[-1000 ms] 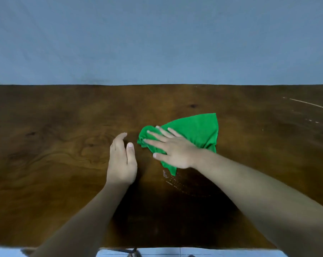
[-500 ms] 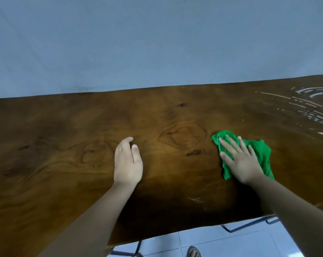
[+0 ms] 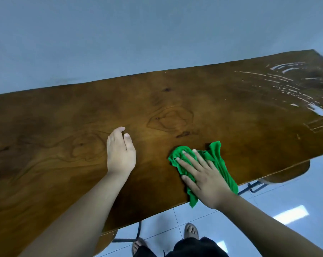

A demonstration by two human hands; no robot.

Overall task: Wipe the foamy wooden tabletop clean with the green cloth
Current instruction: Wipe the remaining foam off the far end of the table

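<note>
The bunched green cloth (image 3: 215,160) lies at the tabletop's (image 3: 231,108) near edge, long axis running far-left to near-right. The right hand (image 3: 203,175) presses it with straight, spread fingers; the left hand (image 3: 120,153) rests flat on bare wood, fingers together.

Right hand (image 3: 205,180) flat on green cloth (image 3: 217,158)

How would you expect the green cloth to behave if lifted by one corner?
Probably floppy: the cloth lies bunched in folds under the right hand. Likely light too, since a corner droops limply over the table edge.
</note>
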